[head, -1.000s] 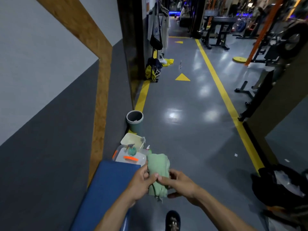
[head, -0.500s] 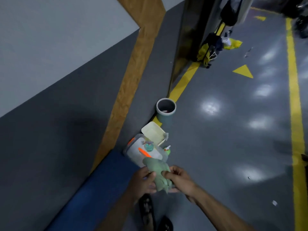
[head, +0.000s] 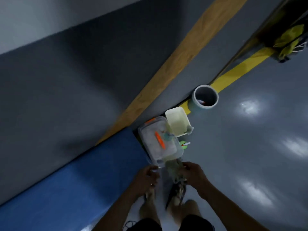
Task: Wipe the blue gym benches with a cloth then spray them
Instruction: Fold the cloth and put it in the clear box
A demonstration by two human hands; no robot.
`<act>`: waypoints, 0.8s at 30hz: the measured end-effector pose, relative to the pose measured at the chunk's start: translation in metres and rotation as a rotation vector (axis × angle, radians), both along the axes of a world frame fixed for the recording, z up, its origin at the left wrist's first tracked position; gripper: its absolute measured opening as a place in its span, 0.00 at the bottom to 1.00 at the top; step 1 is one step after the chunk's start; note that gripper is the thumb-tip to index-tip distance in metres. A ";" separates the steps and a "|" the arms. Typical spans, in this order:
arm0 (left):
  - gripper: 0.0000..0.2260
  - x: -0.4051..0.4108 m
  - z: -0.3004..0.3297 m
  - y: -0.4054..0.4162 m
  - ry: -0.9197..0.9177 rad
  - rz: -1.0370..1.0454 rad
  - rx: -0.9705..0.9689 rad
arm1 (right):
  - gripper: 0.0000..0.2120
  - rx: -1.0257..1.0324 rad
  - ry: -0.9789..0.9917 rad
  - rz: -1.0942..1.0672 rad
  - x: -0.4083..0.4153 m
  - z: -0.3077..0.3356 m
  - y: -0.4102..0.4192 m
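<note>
A long blue gym bench (head: 80, 180) runs along the wall at lower left. Just past its right end, my two hands are in front of me, above my feet. My right hand (head: 193, 175) grips a pale green cloth (head: 173, 167) that hangs down blurred between the hands. My left hand (head: 146, 179) is beside the cloth with its fingers curled, a narrow gap showing between them; the blur hides whether it holds anything. A small green spray bottle (head: 183, 145) stands on the floor beside a clear box.
A clear plastic box (head: 158, 142) with orange latches sits at the bench's end, with a cream tub (head: 177, 122) behind it and a grey bin (head: 205, 97) farther back. A yellow bag (head: 290, 39) lies top right. Glossy grey floor spreads to the right.
My head has tipped down and toward the wall, so the bench end and box fill the view. My hands have lowered, and the left hand has come a little apart from the cloth.
</note>
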State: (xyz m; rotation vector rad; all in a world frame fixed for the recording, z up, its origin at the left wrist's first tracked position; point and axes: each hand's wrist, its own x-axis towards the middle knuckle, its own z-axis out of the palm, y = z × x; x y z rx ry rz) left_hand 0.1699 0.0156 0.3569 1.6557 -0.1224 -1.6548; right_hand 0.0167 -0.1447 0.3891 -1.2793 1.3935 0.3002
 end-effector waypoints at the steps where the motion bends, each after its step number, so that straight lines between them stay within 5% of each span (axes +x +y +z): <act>1: 0.11 0.002 -0.011 0.001 0.026 0.042 0.001 | 0.02 -0.026 0.035 0.065 0.000 -0.015 -0.009; 4: 0.10 0.000 -0.041 -0.003 0.039 0.167 0.085 | 0.15 -0.091 0.120 0.285 -0.007 -0.070 -0.038; 13: 0.04 -0.047 -0.135 -0.047 -0.164 0.417 0.153 | 0.17 -0.244 0.109 0.948 -0.005 -0.218 -0.112; 15: 0.09 -0.060 -0.157 -0.057 -0.159 0.479 0.157 | 0.20 -0.244 0.056 1.046 -0.001 -0.245 -0.125; 19: 0.08 -0.078 -0.189 -0.077 -0.152 0.499 0.144 | 0.14 -0.215 -0.019 1.161 0.007 -0.292 -0.144; 24: 0.07 -0.088 -0.222 -0.083 -0.181 0.498 0.141 | 0.12 -0.308 0.115 0.985 0.009 -0.350 -0.179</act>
